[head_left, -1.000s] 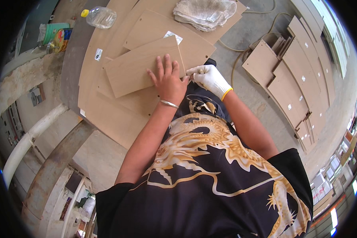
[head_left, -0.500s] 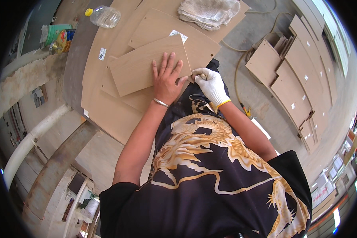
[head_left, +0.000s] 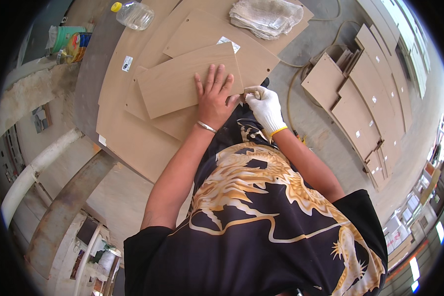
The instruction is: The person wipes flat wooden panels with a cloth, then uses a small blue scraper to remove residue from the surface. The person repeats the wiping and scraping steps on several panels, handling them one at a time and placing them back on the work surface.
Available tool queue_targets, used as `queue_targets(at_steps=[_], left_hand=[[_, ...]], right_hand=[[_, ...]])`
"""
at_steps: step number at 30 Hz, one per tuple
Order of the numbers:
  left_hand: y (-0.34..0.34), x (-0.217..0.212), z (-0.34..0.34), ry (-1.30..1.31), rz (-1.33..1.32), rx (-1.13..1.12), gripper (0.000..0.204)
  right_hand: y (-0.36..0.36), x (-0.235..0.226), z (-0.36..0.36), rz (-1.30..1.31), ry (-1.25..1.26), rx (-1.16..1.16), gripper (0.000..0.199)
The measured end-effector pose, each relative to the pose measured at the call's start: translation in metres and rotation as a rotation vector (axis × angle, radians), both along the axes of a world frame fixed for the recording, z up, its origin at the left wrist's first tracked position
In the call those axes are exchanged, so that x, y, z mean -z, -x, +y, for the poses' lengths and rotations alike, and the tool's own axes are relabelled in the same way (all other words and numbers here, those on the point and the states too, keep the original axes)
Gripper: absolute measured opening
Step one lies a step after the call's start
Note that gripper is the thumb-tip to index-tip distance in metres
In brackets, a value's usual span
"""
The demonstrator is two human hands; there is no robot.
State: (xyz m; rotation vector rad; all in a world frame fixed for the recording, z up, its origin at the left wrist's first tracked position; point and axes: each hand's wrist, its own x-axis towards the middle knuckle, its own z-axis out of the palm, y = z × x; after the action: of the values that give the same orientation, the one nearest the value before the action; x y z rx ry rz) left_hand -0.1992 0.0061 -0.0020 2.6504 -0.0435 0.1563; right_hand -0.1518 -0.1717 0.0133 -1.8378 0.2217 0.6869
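Note:
A light brown rectangular board (head_left: 175, 84) lies aslant on a stack of larger boards. Flat on its right part rests my bare left hand (head_left: 215, 96), fingers spread, a silver bangle at the wrist. My right hand (head_left: 263, 104) wears a white glove with a yellow cuff. Its bare-looking fingertips are pinched together at the board's near right corner, and whatever they may hold is too small to make out. Beneath is a bigger board (head_left: 254, 61) with dark holes near its edges and a white label (head_left: 229, 43) partly covered by the top board.
A folded whitish cloth (head_left: 266, 17) and a clear bottle with a yellow cap (head_left: 134, 16) lie on the boards' far part. At left stand a green bucket (head_left: 66, 38) and a can (head_left: 78, 48). More boards (head_left: 365, 98) and a hose (head_left: 292, 91) lie on the floor at right.
The view has shifted slightly. My left hand stays flat on the board, and my right fingertips remain pinched at its corner.

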Motion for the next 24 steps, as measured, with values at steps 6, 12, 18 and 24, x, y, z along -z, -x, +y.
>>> queue_targets(at_steps=[6,12,18,24], left_hand=[[-0.001,-0.003,-0.002,0.024,-0.003,-0.01,0.063],[-0.001,-0.005,-0.003,0.051,-0.013,-0.025,0.058],[-0.001,-0.003,-0.003,0.056,-0.024,-0.034,0.055],[-0.001,-0.005,-0.002,0.077,-0.017,-0.026,0.057]], right_hand=[[-0.005,-0.017,0.006,0.026,0.105,-0.004,0.024],[-0.004,-0.025,0.018,-0.055,0.316,-0.071,0.026],[-0.012,-0.031,0.031,-0.231,0.741,-0.348,0.028],[-0.017,-0.023,0.013,-0.16,0.344,-0.184,0.022]])
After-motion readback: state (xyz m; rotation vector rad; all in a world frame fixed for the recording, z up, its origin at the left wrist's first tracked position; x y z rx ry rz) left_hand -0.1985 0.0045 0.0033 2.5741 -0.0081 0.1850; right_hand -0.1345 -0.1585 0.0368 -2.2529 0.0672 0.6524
